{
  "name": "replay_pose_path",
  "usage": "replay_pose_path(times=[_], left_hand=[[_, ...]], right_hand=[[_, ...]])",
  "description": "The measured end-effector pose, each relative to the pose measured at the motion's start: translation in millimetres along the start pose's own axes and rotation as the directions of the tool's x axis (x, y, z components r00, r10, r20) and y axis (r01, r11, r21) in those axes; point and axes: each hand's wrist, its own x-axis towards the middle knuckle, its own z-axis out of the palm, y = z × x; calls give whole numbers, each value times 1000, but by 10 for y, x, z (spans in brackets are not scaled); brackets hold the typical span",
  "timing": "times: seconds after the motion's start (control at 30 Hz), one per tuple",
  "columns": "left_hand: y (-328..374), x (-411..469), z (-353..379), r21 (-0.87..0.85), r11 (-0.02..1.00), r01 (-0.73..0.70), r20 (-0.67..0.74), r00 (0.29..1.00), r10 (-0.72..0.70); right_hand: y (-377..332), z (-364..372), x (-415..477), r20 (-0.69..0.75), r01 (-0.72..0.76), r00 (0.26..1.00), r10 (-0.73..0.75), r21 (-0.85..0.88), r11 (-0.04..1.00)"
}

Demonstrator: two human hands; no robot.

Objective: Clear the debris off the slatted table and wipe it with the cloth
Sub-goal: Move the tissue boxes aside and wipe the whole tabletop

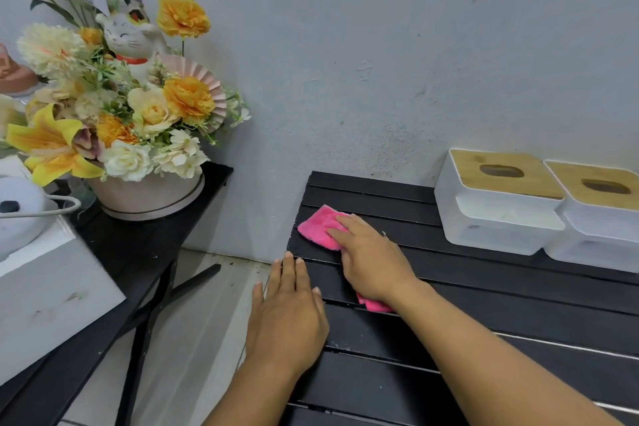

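The black slatted table fills the lower right of the head view. A pink cloth lies on its far left corner, with my right hand pressed flat on top of it; a fold of cloth shows under my wrist. My left hand rests palm down on the table's left edge, fingers together and holding nothing. A few pale specks dot the slats near my left hand.
Two white tissue boxes with wooden lids stand at the table's back right against the grey wall. To the left, a second black table carries a flower pot with a cat figurine and a white box. Tiled floor lies between.
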Motion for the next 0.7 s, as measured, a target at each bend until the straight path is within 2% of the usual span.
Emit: replay_pose_path(times=[0.2,0.33,0.43,0.5,0.57,0.7], left_hand=[[6,-11,9,-12,1000,12,14,1000,-12],[-3,-18,4,-41,999,-2,12,1000,3],[-27,-11,15,-65,998,-11,4,1000,11],[-36,-7,26,-65,998,-17,-4,1000,17],[-44,3,36,-68,997,-21,-6,1000,21],[-70,26,41,-78,997,-19,-3,1000,19]], right_hand=[[323,-125,-308,-78,-195,978,195,6,981],[423,-153,-179,-116,-423,898,424,41,905],[339,-131,-74,-87,-491,868,489,-2,871],[266,-108,-21,-57,-408,913,405,-42,912],[180,-85,25,1,-262,965,262,-60,963],[-8,-15,-59,63,-31,997,34,-48,998]])
